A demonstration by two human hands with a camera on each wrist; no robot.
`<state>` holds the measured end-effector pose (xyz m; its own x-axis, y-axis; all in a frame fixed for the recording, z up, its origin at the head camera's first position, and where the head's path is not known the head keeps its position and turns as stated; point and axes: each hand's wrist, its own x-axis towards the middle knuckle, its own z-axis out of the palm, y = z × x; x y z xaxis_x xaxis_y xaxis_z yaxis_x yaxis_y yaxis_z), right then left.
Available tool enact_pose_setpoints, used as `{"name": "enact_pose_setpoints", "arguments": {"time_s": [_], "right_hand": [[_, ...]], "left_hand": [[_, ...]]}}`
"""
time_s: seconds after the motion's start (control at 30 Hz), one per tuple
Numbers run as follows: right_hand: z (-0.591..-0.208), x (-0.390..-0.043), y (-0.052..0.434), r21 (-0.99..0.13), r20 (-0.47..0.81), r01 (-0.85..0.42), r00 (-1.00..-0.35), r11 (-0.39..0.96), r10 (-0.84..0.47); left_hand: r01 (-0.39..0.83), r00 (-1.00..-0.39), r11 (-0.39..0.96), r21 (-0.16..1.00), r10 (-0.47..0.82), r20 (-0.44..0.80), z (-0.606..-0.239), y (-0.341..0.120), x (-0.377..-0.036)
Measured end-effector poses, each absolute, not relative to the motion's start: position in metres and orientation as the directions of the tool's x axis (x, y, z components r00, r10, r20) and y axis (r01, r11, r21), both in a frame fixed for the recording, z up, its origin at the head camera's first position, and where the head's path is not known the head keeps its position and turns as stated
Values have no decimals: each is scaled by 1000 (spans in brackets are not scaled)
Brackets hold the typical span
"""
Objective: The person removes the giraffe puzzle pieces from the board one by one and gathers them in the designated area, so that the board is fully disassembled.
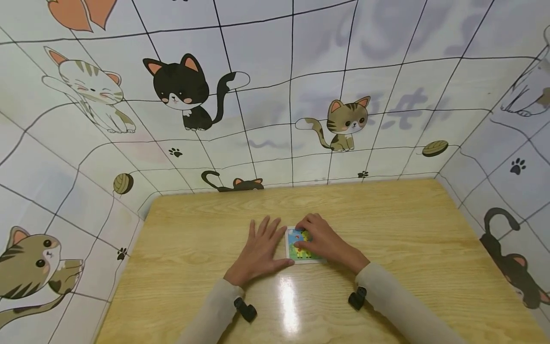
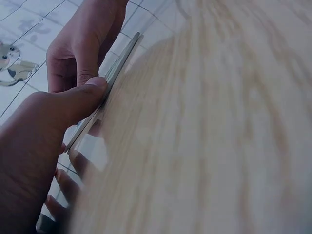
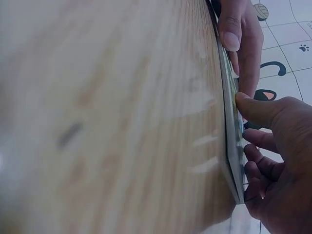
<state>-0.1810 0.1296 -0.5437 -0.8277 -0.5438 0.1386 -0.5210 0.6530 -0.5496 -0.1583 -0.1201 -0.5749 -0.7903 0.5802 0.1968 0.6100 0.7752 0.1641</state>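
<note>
A small flat picture board (image 1: 291,253) with a pale border lies on the table (image 1: 206,224). It shows a yellow animal on blue and green. My left hand (image 1: 259,253) lies spread at the board's left side, its thumb touching the near left corner. Over the right part of the board, my right hand (image 1: 324,241) rests its thumb and bent fingers on the picture, the thumb apart from the index finger. In the right wrist view the board (image 3: 230,112) appears edge-on, with the right fingertips against its face. The right hand hides much of the picture.
White walls (image 1: 266,105) with black grid lines and cartoon cats enclose the table at the back and both sides. A small black device (image 1: 246,309) sits at the left cuff, and another black device (image 1: 357,298) at the right cuff.
</note>
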Motion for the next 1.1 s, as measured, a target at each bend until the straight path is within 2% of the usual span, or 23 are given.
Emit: {"name": "enact_pose_setpoints", "arguments": {"time_s": [0.27, 0.57, 0.77, 1.1], "right_hand": [[-536, -179, 125, -506, 104, -509, -837, 696, -537], [-530, -177, 120, -482, 114, -549, -812, 682, -573], [-527, -178, 117, -451, 77, -529, -826, 719, -559], [-521, -179, 111, -521, -30, -441, -846, 731, -532]], "left_hand": [[614, -788, 767, 189, 579, 210, -579, -120, -158], [606, -793, 777, 172, 574, 204, -580, -123, -157], [610, -791, 773, 173, 582, 190, -580, -123, -159], [606, -794, 777, 171, 579, 185, -581, -122, -157]]}}
